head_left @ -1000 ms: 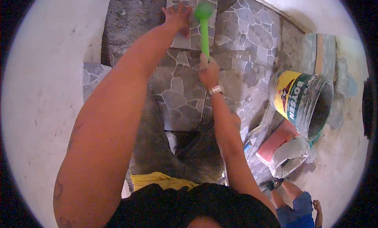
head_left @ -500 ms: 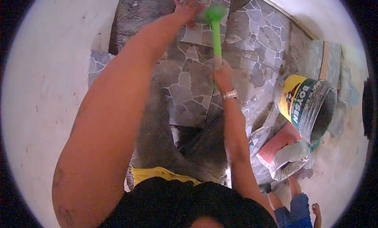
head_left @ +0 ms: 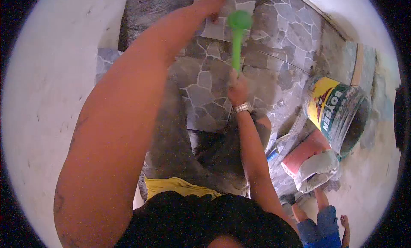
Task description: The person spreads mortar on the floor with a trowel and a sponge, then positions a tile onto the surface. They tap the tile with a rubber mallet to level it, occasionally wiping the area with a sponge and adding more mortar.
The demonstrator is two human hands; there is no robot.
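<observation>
My right hand, wearing a metal-band watch, is wrapped around the handle of a green mallet. The mallet's round head hangs over a stone-patterned floor tile. At the top edge of the view, my left hand lies on that same tile with its fingers spread, partly cut off by the frame. Between my arms, a grey tile with white vein lines reaches back toward my knees.
A Boysen paint bucket lies tilted at the right, beside a red-and-white sack. Rough wet mortar shows at the upper left. Another person's legs in blue shorts are at lower right. A pale wall runs along the left.
The mallet and my right hand have drawn back slightly toward me. My left hand stays on the tile, now nearer the top edge as the view has shifted a little.
</observation>
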